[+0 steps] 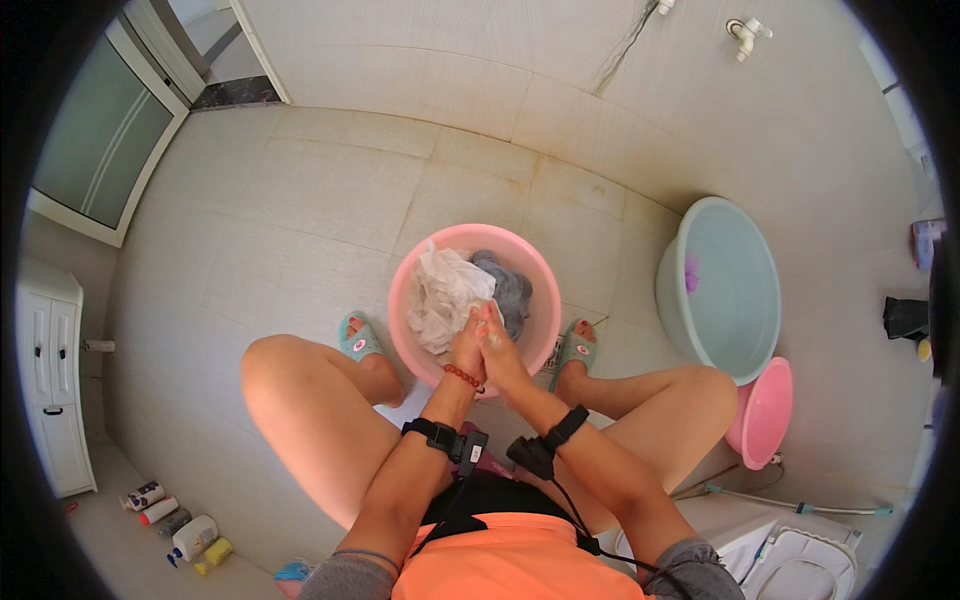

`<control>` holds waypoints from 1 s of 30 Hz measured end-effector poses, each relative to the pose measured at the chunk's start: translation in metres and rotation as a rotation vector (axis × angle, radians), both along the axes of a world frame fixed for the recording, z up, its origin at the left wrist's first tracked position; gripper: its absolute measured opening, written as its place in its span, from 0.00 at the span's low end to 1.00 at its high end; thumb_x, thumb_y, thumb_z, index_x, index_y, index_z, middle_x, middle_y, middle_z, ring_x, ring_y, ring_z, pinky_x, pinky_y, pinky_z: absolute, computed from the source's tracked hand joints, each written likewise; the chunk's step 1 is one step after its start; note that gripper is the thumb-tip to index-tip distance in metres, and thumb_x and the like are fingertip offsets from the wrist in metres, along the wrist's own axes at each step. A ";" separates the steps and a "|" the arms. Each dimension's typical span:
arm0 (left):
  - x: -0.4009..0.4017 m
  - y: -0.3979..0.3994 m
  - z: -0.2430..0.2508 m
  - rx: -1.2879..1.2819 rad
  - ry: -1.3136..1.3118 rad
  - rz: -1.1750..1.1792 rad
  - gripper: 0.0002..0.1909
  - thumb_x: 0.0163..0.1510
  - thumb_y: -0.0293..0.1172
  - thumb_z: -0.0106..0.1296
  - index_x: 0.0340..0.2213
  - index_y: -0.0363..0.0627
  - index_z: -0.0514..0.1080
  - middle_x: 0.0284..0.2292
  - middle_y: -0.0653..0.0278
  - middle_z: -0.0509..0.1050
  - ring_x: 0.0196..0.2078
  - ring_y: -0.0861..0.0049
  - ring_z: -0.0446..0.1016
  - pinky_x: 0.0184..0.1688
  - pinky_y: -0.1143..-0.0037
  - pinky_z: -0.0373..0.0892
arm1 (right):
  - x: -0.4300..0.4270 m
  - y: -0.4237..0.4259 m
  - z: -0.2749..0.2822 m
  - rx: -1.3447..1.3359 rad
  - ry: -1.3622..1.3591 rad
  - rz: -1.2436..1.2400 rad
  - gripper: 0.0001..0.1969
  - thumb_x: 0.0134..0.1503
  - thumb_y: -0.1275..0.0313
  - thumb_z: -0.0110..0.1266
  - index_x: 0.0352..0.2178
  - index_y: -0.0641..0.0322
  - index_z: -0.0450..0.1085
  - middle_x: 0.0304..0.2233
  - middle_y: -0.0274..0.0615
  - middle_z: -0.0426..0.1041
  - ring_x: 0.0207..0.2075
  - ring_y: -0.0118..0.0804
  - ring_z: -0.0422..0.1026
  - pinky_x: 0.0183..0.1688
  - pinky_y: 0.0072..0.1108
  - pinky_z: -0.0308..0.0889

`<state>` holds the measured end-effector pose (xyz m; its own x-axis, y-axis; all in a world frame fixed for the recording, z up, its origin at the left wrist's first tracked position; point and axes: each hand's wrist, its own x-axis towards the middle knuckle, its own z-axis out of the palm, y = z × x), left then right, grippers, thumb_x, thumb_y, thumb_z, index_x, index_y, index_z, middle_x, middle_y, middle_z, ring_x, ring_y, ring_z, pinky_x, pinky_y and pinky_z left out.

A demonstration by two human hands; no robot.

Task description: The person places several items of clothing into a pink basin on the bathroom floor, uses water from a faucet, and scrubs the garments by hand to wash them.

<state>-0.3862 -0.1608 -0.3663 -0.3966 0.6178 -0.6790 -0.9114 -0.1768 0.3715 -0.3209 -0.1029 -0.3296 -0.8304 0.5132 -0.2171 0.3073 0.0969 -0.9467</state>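
Observation:
A pink plastic basin (400, 300) stands on the tiled floor between my feet. White cloth (448, 289) fills its left part, and a grey-blue cloth (512, 292) lies at its right. Over the near side of the basin, my left hand (469, 346) and my right hand (498, 346) are pressed together, palm to palm. A pale lump or bit of cloth shows at their fingertips; whether they grip it is unclear. Whitish suds or residue shows on the right hand's fingers. A red bead bracelet (463, 377) circles my left wrist. Black straps with small devices sit on both forearms.
A large light-blue tub (667, 300) leans by the wall at right, beside a smaller pink basin (766, 420). A floor drain (553, 354) lies near my right foot. Several bottles (195, 536) stand at lower left, below a white cabinet (60, 420). A toilet (802, 562) is at lower right.

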 end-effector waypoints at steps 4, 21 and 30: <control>0.044 0.029 0.041 0.200 0.001 0.043 0.24 0.60 0.42 0.33 0.51 0.36 0.54 0.51 0.57 0.60 0.53 0.71 0.60 0.54 0.73 0.58 | 0.005 0.039 -0.022 -0.061 -0.044 -0.112 0.29 0.60 0.57 0.35 0.56 0.67 0.47 0.59 0.45 0.48 0.60 0.36 0.47 0.58 0.20 0.43; 0.035 0.019 0.042 0.258 0.033 0.040 0.24 0.60 0.45 0.34 0.49 0.38 0.59 0.46 0.64 0.64 0.48 0.74 0.63 0.52 0.73 0.59 | 0.007 0.069 -0.009 -0.134 -0.004 -0.395 0.17 0.61 0.66 0.36 0.46 0.65 0.62 0.38 0.48 0.71 0.39 0.37 0.70 0.43 0.24 0.63; 0.016 0.014 0.033 -0.373 -0.035 0.129 0.28 0.56 0.54 0.35 0.47 0.43 0.61 0.45 0.59 0.65 0.48 0.68 0.63 0.48 0.63 0.62 | 0.003 0.089 0.034 0.079 0.112 -0.517 0.17 0.62 0.62 0.34 0.33 0.65 0.65 0.25 0.39 0.71 0.27 0.34 0.69 0.34 0.24 0.64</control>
<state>-0.3699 -0.1468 -0.3334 -0.4273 0.2723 -0.8621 -0.9039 -0.1494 0.4008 -0.3179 -0.0141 -0.2961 -0.4807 0.8726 -0.0861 0.2315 0.0316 -0.9723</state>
